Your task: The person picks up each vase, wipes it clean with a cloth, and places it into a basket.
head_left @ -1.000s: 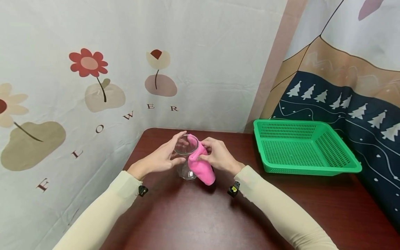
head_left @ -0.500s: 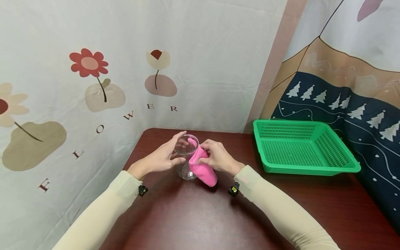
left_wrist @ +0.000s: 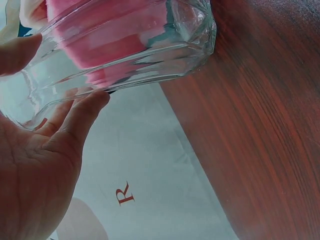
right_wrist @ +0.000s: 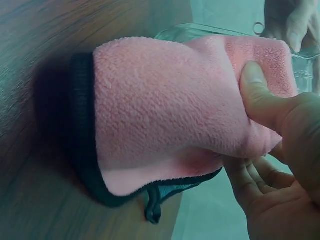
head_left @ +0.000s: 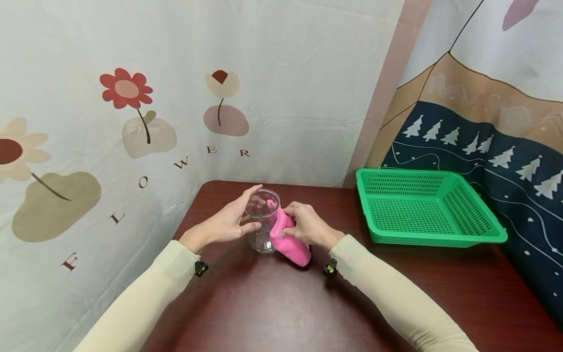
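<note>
Left hand (head_left: 226, 220): thumb and fingers curved around the upper part of a clear glass jar (head_left: 263, 240), upright on the wood-grain tabletop (head_left: 281, 303). Dark-edged pink plush cloth (head_left: 291, 249): against the jar's right side, pinched by the right hand (head_left: 310, 225). Green perforated plastic basket (head_left: 440, 239): apart, farther right. Step, seemingly: wiping the jar's outside; next calls for steadying it while shifting the cloth.

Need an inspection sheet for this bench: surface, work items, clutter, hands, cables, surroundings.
Surface: dark reddish wood-grain table.
Work items: clear glass jar, upright; pink dark-edged cloth at its right side.
Clutter: green perforated plastic basket, right rear.
Left hand: grips the glass jar.
Right hand: pinches the cloth.
Cables: nothing seen.
Surroundings: pale backdrop printed with flowers and lettering; navy tree print at right.
</note>
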The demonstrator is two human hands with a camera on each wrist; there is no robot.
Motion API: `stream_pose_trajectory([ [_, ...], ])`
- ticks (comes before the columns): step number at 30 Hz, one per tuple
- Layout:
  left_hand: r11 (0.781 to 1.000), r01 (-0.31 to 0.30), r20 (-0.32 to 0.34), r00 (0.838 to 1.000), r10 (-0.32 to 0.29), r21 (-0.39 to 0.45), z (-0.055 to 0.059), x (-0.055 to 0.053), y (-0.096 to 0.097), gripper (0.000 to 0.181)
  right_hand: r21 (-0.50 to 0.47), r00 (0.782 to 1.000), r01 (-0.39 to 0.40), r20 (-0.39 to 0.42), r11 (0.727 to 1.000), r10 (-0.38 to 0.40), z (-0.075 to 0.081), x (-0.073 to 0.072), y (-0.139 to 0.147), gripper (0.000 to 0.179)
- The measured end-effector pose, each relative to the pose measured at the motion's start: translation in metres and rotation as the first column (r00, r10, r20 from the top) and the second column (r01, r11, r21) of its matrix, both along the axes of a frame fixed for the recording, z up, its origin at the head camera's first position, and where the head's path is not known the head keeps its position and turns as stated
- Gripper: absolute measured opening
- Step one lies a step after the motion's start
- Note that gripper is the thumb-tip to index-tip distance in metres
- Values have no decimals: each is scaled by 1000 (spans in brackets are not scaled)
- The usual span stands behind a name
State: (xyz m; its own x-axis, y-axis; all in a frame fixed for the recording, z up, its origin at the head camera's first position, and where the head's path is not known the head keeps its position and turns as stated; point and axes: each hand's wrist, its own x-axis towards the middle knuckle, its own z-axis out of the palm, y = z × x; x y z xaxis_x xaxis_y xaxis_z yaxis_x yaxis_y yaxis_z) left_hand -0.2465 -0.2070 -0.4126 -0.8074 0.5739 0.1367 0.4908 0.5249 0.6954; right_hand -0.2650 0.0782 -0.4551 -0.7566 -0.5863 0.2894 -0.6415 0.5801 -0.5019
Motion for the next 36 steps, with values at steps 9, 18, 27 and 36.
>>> stream_pose_trajectory([
  [9,1000,-12,14,1000,12,-3,0,2,0,106,63,999,-22,24,998,21,-15,-2,1,42],
  [18,1000,-14,14,1000,14,-3,1,2,1,107,106,999,-19,31,994,16,-18,-3,2,41],
  [27,1000,-13,2,1000,13,-10,1,1,1,107,146,998,-2,65,989,-8,-27,-3,1,43],
  [36,1000,-15,-12,1000,15,-9,0,0,1,108,113,990,42,132,993,-57,-23,-2,1,55],
])
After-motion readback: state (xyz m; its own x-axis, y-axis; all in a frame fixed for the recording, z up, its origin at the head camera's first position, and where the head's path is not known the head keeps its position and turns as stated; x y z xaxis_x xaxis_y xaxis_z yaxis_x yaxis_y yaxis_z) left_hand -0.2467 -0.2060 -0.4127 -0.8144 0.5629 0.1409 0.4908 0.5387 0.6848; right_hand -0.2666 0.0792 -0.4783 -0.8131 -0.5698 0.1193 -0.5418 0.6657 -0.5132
